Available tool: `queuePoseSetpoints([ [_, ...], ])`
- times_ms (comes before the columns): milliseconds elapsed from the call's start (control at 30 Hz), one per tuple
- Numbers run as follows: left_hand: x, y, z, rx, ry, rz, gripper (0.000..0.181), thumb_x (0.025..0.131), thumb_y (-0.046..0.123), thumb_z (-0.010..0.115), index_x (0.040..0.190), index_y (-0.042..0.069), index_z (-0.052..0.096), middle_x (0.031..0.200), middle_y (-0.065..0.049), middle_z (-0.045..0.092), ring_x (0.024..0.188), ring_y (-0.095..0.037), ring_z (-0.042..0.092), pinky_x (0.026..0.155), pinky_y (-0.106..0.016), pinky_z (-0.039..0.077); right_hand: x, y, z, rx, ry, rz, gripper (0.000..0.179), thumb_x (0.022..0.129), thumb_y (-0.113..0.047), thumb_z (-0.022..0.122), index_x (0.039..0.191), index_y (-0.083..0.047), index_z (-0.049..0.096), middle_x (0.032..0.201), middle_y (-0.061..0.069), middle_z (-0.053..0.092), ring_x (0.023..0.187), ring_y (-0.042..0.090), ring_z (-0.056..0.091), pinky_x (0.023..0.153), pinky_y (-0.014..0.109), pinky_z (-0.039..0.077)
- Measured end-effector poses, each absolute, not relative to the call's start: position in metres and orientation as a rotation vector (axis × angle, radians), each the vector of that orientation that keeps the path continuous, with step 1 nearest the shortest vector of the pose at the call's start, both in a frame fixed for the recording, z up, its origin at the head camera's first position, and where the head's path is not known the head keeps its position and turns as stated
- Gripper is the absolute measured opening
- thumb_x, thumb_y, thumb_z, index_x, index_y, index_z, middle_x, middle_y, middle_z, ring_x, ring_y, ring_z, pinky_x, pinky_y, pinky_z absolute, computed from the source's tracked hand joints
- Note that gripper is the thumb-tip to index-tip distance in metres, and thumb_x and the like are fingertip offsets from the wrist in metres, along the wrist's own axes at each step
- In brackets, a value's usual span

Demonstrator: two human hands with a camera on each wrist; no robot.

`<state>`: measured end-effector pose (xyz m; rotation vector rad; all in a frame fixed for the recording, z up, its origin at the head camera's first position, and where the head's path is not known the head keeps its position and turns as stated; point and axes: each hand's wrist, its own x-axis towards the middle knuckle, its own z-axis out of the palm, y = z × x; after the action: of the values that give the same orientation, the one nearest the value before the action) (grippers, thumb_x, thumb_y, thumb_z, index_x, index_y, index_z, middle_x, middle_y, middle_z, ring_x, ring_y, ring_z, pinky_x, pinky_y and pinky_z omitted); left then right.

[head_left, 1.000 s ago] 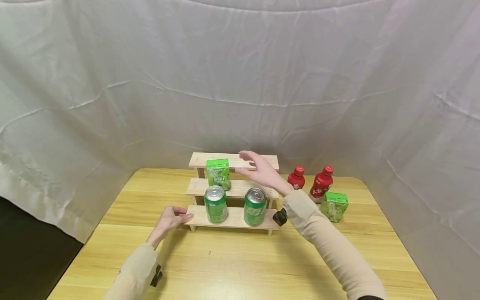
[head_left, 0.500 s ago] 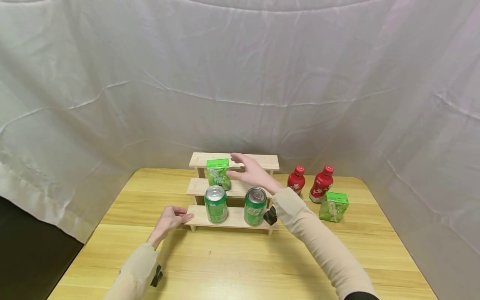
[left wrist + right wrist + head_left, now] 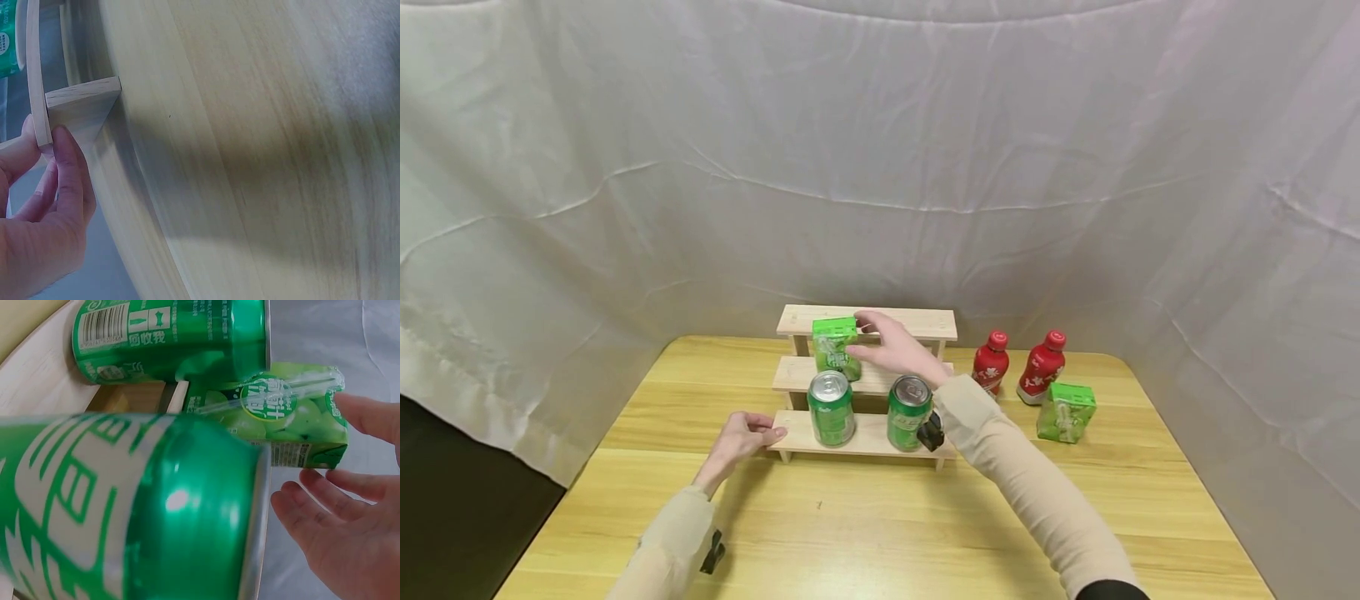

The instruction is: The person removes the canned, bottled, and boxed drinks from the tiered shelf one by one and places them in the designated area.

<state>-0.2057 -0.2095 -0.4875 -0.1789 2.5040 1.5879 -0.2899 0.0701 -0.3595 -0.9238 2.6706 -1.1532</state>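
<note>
My left hand (image 3: 741, 437) pinches the left end of a three-tier wooden shelf (image 3: 871, 447), thumb above and fingers below its lowest board, as the left wrist view shows. On the middle tier stands a green juice box (image 3: 835, 343) with a straw on its front. My right hand (image 3: 895, 343) is at the box's right edge, fingers loosely bent and spread. In the right wrist view, the thumb tip (image 3: 350, 407) overlaps the box's top corner; whether it touches is unclear. Two green cans, one left (image 3: 831, 410) and one right (image 3: 910, 412), stand on the lowest tier.
Right of the shelf, two red bottles, a nearer-to-shelf one (image 3: 991, 363) and a farther one (image 3: 1043, 367), stand on the wooden table (image 3: 865, 533). A second green juice box (image 3: 1066, 412) is in front of them. Grey cloth (image 3: 880, 150) hangs behind.
My right hand has moved left and slightly down, from over the middle of the shelf to the juice box's right edge. The left hand keeps its place on the board.
</note>
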Motion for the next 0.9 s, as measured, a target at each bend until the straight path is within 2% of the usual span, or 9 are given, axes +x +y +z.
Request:
queuePoseSetpoints([
  [233, -0.206, -0.211, -0.490, -0.168, 2.506, 1.595, 0.046, 0.092, 0.010, 0.072, 0.121, -0.021, 0.055, 0.106, -0.031, 0.069, 0.080, -0.012, 0.066, 0.078, -0.029, 0.060, -0.291, 0.062, -0.360, -0.865, 2.657, -1.251, 0.052, 0.094, -0.013, 0.070, 0.138, 0.006, 0.048, 0.135, 0.023, 0.059, 0.128, 0.035, 0.058, 0.112, 0.042, 0.048],
  [433, -0.207, -0.211, -0.491, -0.164, 2.510, 1.594, 0.046, 0.092, 0.011, 0.072, 0.121, -0.021, 0.056, 0.106, -0.030, 0.069, 0.079, -0.011, 0.065, 0.076, -0.027, 0.058, -0.292, 0.057, -0.362, -0.798, 2.675, -1.266, 0.046, 0.091, -0.009, 0.073, 0.129, 0.003, 0.050, 0.125, 0.021, 0.064, 0.118, 0.034, 0.064, 0.103, 0.038, 0.054],
  [700, -0.207, -0.210, -0.490, -0.187, 2.512, 1.579, 0.047, 0.091, 0.011, 0.073, 0.122, -0.021, 0.056, 0.107, -0.030, 0.069, 0.081, -0.013, 0.066, 0.077, -0.028, 0.059, -0.293, 0.051, -0.364, -0.775, 2.701, -1.266, 0.037, 0.090, -0.006, 0.075, 0.122, 0.001, 0.059, 0.117, 0.018, 0.067, 0.108, 0.032, 0.069, 0.093, 0.035, 0.059],
  [900, -0.208, -0.209, -0.489, -0.210, 2.514, 1.562, 0.048, 0.091, 0.012, 0.073, 0.123, -0.019, 0.056, 0.108, -0.029, 0.069, 0.084, -0.016, 0.067, 0.079, -0.029, 0.060, -0.288, 0.058, -0.369, -0.756, 2.707, -1.385, 0.038, 0.090, -0.007, 0.075, 0.124, 0.000, 0.059, 0.116, 0.018, 0.066, 0.107, 0.032, 0.071, 0.092, 0.034, 0.060],
])
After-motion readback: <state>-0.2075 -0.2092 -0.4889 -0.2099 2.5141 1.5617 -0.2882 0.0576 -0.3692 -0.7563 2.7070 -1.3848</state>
